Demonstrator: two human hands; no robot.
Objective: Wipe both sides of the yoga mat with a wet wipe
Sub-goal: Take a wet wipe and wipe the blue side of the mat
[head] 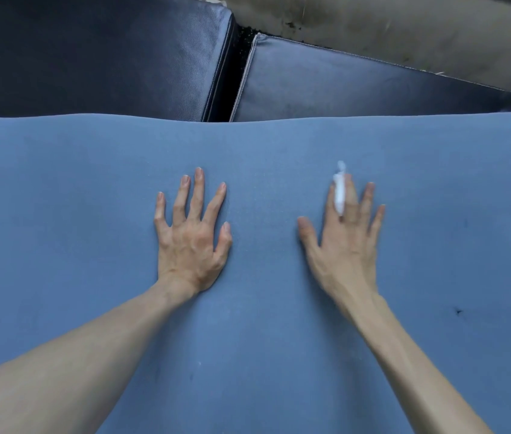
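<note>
A flat blue foam yoga mat fills the lower part of the view, and both hands lie on it near its middle, palms down and fingers spread. The left hand presses flat on the mat, while the right hand, just beside it and slightly blurred, has a twisted white wet wipe pinched between its index and middle fingers. Beyond the mat's far edge lie two dark navy padded floor mats.

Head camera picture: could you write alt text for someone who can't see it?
Two bare hands lie spread flat on a blue yoga mat, the right hand with a white wet wipe tucked between its fingers, the left hand empty. Dark padded mats lie beyond.
</note>
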